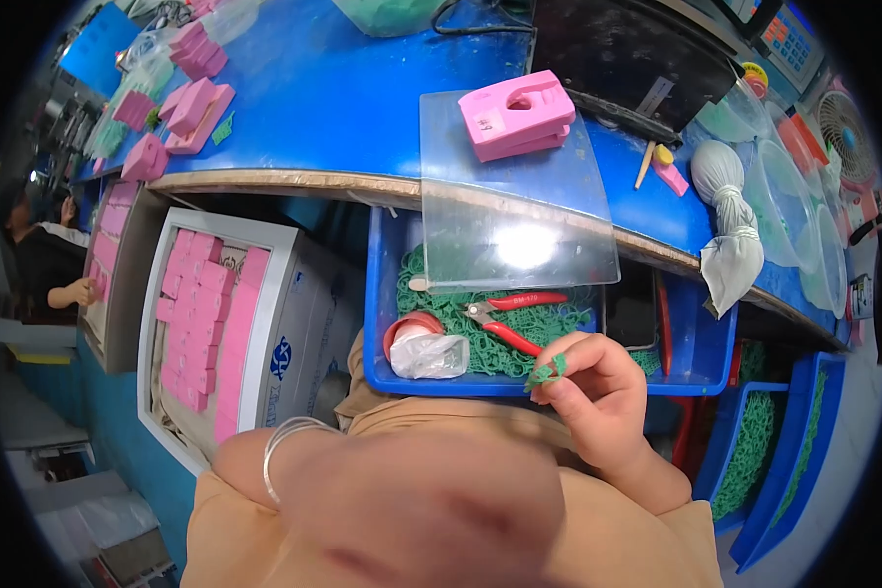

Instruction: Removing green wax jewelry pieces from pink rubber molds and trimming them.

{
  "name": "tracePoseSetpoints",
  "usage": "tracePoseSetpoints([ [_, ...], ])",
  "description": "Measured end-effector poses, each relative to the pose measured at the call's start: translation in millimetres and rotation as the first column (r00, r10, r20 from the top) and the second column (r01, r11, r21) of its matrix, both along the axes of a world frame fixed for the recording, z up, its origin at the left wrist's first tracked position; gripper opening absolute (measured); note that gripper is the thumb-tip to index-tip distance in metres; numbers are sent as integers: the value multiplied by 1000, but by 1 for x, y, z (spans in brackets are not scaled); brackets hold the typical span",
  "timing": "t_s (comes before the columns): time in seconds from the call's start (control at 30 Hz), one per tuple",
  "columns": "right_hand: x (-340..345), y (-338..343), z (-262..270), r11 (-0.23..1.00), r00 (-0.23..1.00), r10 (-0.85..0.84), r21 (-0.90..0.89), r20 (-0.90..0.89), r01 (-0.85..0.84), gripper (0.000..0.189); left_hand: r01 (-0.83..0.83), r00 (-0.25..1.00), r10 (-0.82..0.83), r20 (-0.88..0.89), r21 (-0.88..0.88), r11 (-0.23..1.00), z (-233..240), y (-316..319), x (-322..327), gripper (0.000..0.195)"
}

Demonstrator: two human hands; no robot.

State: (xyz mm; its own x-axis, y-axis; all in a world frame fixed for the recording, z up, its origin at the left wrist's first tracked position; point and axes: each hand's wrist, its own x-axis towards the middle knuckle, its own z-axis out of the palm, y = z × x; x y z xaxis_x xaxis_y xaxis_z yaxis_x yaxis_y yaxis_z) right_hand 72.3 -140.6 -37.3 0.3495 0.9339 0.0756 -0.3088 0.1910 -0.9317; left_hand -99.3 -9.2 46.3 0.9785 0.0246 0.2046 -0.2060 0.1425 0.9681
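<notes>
My right hand point(595, 397) pinches a small green wax-like piece point(546, 372) between thumb and fingertips, over the front rim of a blue plastic tray point(478, 387). My left hand point(426, 500) is raised close to the camera, large and blurred; its fingers cannot be made out. In the tray lie many tangled green pieces point(441, 257), red-handled flush cutters point(507, 316) with their jaws apart, and a reddish cup point(416, 323) with a clear plastic bag point(430, 356). A clear sheet point(518, 220) reaches from the bench over the tray, bearing a pink mould block point(518, 116).
The blue bench point(323, 95) bears more pink blocks point(191, 106) at left, a tied white cloth bag point(726, 213) and clear bowls point(790, 206) at right. A white foam box point(294, 309) holds pink blocks. Blue trays point(750, 441) stand lower right. A person point(44, 250) is at far left.
</notes>
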Motion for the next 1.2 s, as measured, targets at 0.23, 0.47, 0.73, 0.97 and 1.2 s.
tracePoseSetpoints([
  [0.23,0,5,2,1000,999,4,19,-39,-3,10,-46,914,28,405,33,998,14,-24,25,24],
  [0.47,0,6,2,999,995,-1,39,-102,5,12,208,965,-155,209,-260,943,-28,-27,0,20],
  [0.73,5,6,5,999,913,32,-7,-407,-39,5,52,805,-419,421,653,756,-18,-3,38,34],
  [0.97,4,5,4,1000,874,-1,-22,-485,-12,6,-167,982,185,33,601,782,-25,11,34,9],
  [1.2,1,8,9,999,927,5,-45,-375,-23,6,-333,871,378,-314,189,924,-41,-4,43,10],
])
